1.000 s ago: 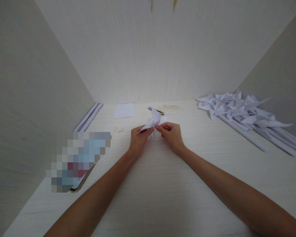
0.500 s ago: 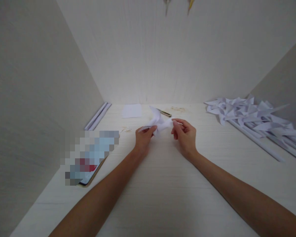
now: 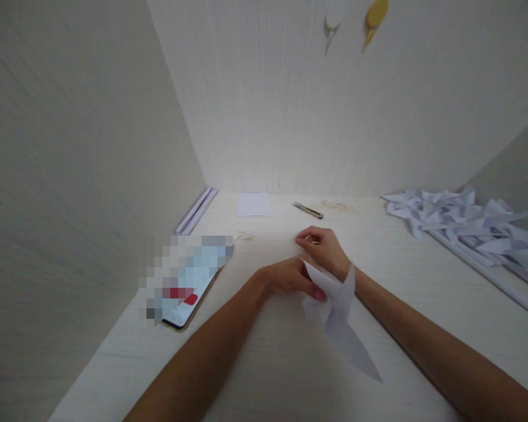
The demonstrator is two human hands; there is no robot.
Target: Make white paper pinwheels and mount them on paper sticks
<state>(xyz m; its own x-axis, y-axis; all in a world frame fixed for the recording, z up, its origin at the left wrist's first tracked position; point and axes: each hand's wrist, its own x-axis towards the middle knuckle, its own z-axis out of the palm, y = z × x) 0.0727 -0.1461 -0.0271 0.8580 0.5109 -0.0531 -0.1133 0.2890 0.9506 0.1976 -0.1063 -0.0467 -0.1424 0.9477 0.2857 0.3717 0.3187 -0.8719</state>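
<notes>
My left hand (image 3: 290, 278) is closed, its thumb and fingers pinching a folded white paper pinwheel (image 3: 341, 308). The pinwheel's pointed blades stick out to the right and down, in front of my right wrist. Just beyond it, my right hand (image 3: 325, 249) has its fingers curled and their tips together; whatever is between them, if anything, is too small to make out. Thread snips (image 3: 308, 210) lie on the white tabletop (image 3: 273, 363), a little beyond my right hand. A square white paper sheet (image 3: 253, 204) lies flat farther back.
A pile of paper pinwheels (image 3: 457, 220) with rolled paper sticks (image 3: 479, 269) lies at right. Two paper rolls (image 3: 196, 212) rest by the left wall. A phone (image 3: 193, 287), partly blurred, lies at left. Thin scraps (image 3: 245, 236) are scattered about. Two hooks (image 3: 374, 17) hang on the back wall.
My left hand has turned and brought the pinwheel nearer and to the right, across my right wrist. My right hand has let go of the pinwheel's blade. The camera view has shifted.
</notes>
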